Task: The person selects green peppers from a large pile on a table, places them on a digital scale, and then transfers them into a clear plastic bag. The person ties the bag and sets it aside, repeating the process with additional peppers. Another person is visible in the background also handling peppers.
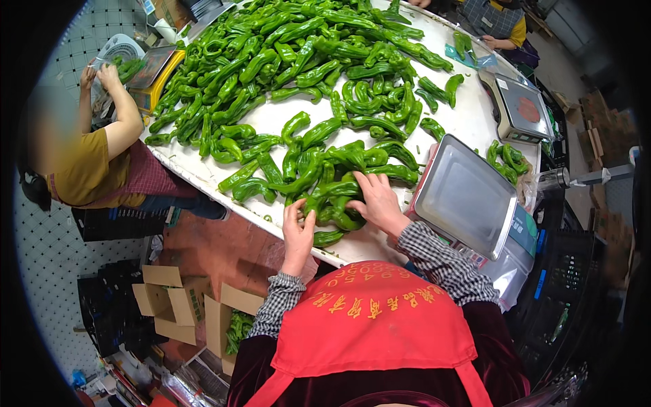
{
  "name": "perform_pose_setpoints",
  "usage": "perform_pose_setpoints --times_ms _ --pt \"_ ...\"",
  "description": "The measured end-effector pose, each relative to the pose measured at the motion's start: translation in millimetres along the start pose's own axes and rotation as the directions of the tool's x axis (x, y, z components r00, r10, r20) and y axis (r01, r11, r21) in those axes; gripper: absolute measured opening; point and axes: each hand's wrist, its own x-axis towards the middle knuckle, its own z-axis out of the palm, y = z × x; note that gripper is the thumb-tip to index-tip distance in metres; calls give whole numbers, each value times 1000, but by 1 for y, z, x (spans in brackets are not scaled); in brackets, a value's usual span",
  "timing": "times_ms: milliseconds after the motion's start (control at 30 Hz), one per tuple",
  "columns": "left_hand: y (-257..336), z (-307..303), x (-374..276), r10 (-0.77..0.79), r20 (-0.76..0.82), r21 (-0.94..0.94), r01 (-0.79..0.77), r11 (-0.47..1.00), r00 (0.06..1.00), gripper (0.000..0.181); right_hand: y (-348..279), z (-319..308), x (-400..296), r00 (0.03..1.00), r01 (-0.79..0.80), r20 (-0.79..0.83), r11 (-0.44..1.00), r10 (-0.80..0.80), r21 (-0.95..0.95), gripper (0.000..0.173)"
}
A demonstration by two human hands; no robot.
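Observation:
A cluster of long green peppers [333,196] lies between my hands at the near edge of the white table [376,249]. My left hand [298,235] has its fingertips and thumb around the pepper ends on the cluster's left side. From the right, my right hand [379,203] holds the same cluster, fingers over the top and thumb lower down. The peppers partly hide the fingertips of both hands. Just beyond is a loose spread of peppers [305,163], with a large heap [264,56] farther back.
A scale with a metal pan [465,196] stands right of my right hand, above clear plastic bags [508,274]. Another scale [524,107] is farther back. At left, a co-worker [96,157] handles a bag near a yellow scale [152,81]. Open cardboard boxes [175,305] sit on the floor.

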Motion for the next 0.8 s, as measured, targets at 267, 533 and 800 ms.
perform_pose_setpoints --times_ms 267,533,800 --pt "21 -5 2 150 -69 252 -128 959 986 51 -4 28 63 982 172 -117 953 -146 250 49" --pt "18 0 -25 454 116 589 -429 685 883 62 15 -28 16 965 56 -256 903 60 425 26" --pt "-1 8 -38 448 281 669 -508 543 849 86 23 -54 -103 984 -142 -35 882 176 450 15"
